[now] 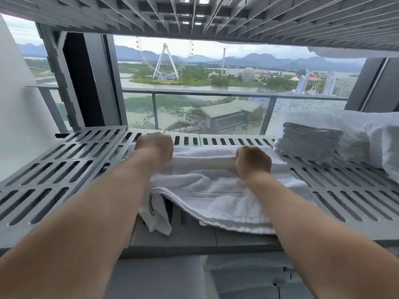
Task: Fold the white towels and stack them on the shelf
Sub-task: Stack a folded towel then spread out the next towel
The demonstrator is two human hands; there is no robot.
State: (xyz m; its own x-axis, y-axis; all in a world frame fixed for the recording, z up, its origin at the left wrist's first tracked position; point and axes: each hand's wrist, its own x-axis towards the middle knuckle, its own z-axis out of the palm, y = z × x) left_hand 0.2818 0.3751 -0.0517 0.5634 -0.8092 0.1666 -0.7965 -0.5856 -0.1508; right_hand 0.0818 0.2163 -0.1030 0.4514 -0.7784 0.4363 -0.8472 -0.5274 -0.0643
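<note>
Left hand (154, 147): curled into a fist, gripping the far fold of the white towel (211, 188) near its left end.
Right hand (253, 162): also curled tight on that same fold, a little nearer the person.
White towel: lies under and between both hands on the shelf (64, 167), partly folded. Its near edge droops over the shelf's front lip, and one corner hangs down below the left forearm.
Handling: likely soft, light and limp – it should sag wherever it is unsupported rather than slip. It is best held at the two ends of a fold, hands apart, so the edge stays straight.
Shelf: grey slatted panels spread out to both sides of the hands.
Folded stack (308, 140): a neat pile of towels, right of the right hand and slightly beyond it.
White bedding (367, 134): a bulky bundle, farther right, behind the stack.
Upper shelf (194, 16): slatted, overhead.
Window (194, 83): beyond the hands – a balcony rail, water, a Ferris wheel, hills.
</note>
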